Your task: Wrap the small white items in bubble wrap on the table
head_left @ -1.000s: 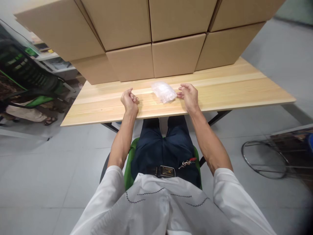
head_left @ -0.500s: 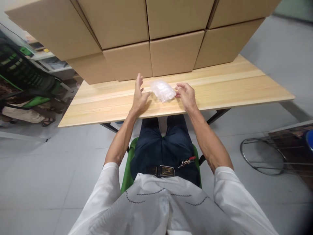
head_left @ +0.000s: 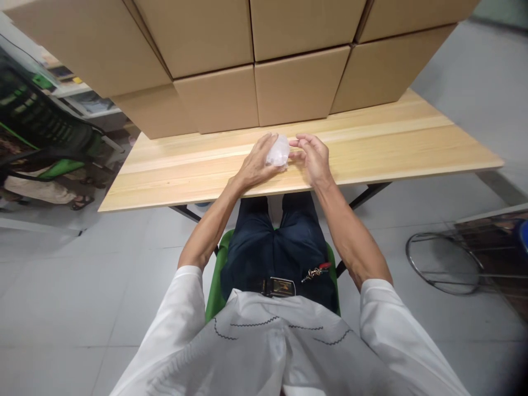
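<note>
A crumpled, whitish see-through plastic bag point(head_left: 279, 150) lies on the wooden table point(head_left: 391, 144) between my hands. What the bag contains, if anything, I cannot make out. My left hand point(head_left: 256, 163) is wrapped round the bag's left side, fingers over the far part and thumb along the near part. On the other side, my right hand point(head_left: 314, 157) has its fingers bent and apart, with the fingertips close to the bag's right edge. Whether those fingertips touch the plastic is unclear.
Stacked cardboard boxes point(head_left: 299, 88) stand along the table's far side. A black and green chair point(head_left: 45, 121) and part of another person, a sandalled foot point(head_left: 82, 202), are at the left. A round metal stool frame point(head_left: 443, 264) is on the floor at right.
My left hand has moved right and closed round the bag, which now looks more bunched up. My right hand stays at about the same place, its fingers slightly more apart.
</note>
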{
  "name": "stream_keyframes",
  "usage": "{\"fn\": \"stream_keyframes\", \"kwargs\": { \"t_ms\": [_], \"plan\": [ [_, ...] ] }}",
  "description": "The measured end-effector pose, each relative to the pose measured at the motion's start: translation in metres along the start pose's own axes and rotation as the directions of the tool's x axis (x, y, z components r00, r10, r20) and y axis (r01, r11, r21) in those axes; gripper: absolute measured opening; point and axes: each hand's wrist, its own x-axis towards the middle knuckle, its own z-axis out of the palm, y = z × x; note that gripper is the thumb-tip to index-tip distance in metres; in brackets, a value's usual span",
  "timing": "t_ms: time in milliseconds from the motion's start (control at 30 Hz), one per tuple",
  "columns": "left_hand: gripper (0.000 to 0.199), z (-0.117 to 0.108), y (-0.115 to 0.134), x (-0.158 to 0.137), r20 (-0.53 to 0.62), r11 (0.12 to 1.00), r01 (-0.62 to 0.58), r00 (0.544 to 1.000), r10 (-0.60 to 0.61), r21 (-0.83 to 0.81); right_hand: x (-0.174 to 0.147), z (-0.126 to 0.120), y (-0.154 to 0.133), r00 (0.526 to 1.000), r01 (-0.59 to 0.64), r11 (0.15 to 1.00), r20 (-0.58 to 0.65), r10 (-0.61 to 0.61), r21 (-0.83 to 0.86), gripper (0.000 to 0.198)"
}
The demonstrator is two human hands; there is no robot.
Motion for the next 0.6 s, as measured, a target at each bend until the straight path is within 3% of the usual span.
{"fn": "stream_keyframes", "kwargs": {
  "t_ms": [133,233,400,500,600],
  "plan": [
    [0.067,-0.003,0.017,0.005,-0.109,0.965,0.123,0.982,-0.151,-0.229,-0.002,0.006,-0.005,1.000,0.010,1.000,0.017,-0.010,0.011,0.076],
    [0.035,-0.005,0.036,0.009,-0.199,0.841,0.230,0.910,-0.365,-0.489,-0.003,0.007,-0.004,1.000,-0.007,0.999,0.010,0.008,-0.050,0.070],
    [0.038,-0.005,0.050,0.021,-0.231,0.555,0.221,0.742,-0.629,-0.802,-0.004,0.006,0.006,0.999,-0.031,0.986,0.022,0.035,-0.164,0.035],
    [0.040,-0.006,0.042,0.033,-0.231,0.531,0.225,0.716,-0.659,-0.817,-0.006,0.005,0.006,0.997,0.019,0.946,0.073,0.004,-0.325,0.018],
    [0.045,-0.008,0.027,0.047,-0.245,0.559,0.266,0.697,-0.674,-0.785,-0.010,0.004,-0.002,0.986,0.121,0.850,0.161,-0.044,-0.513,0.022]
  ]
}}
